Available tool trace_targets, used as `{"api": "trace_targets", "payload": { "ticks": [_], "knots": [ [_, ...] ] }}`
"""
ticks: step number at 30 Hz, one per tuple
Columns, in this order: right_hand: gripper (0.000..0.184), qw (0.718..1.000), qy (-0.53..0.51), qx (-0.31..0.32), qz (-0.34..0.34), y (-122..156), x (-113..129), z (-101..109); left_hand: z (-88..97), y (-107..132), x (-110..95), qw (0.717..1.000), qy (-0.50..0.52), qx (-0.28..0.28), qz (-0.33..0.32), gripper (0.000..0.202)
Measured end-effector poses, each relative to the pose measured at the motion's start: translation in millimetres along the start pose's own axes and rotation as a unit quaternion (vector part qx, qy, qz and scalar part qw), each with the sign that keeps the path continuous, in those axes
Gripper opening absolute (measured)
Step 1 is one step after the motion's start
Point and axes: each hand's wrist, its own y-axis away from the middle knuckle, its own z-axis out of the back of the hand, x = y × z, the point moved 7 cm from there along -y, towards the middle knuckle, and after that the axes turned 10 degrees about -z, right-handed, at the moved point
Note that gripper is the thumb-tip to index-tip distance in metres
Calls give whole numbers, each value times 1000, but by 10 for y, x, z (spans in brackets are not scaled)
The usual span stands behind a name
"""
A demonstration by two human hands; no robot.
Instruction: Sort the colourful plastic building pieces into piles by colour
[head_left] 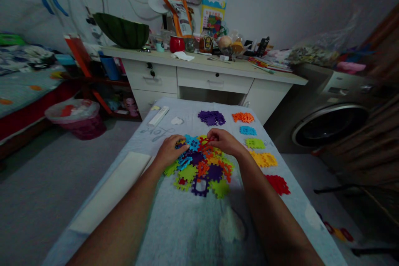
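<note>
A heap of interlocking plastic building tiles point(196, 158), in several colours, lies mid-table with notched edges. At its left side rests my left hand point(171, 150), thumb and fingers apart, with the fingertips against a light blue window tile point(192, 143). My right hand point(225, 141) is closed in a pinch on a red tile point(204, 143) at the heap's far side. Loose in front of me are a purple frame tile point(200, 187) and a green tile point(220, 188). My fingers hide part of the heap.
Separate piles hold purple point(212, 117), orange point(242, 117), blue point(247, 130), green point(254, 143), yellow point(263, 159) and red tiles point(277, 185). A white strip point(158, 116) lies at far left. Behind stands a desk point(199, 65) with a watermelon piece point(124, 31); a washing machine point(324, 104) is right.
</note>
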Motion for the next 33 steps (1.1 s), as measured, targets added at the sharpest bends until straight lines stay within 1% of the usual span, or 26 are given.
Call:
{"api": "trace_targets", "payload": {
  "ticks": [3,6,8,10,13,18,22,27,33],
  "knots": [
    [10,998,-47,-31,20,149,69,241,-4,0,3,1000,-1,4,-3,38],
    [10,995,-68,-70,17,389,33,520,-14,4,34,1000,-1,5,0,39],
    [11,993,-75,-88,-4,590,-74,677,-24,4,64,1000,-2,6,4,40],
    [12,991,-73,-105,-32,813,-231,800,-33,-1,89,1000,-6,9,6,41],
    [13,988,-48,-125,-75,1158,-506,903,-45,-11,107,1000,-9,18,3,41],
    [13,979,2,-163,-124,1654,-891,945,-51,-14,118,1000,-12,22,2,45],
    [15,972,34,-180,-147,1899,-1029,897,-56,-11,136,1000,-14,18,4,46],
    [26,968,97,-171,-157,2014,-1018,826,-59,-21,131,1000,-16,25,5,50],
    [29,962,179,-169,-120,2032,-884,790,-56,-25,104,999,-12,33,4,48]
  ]
}}
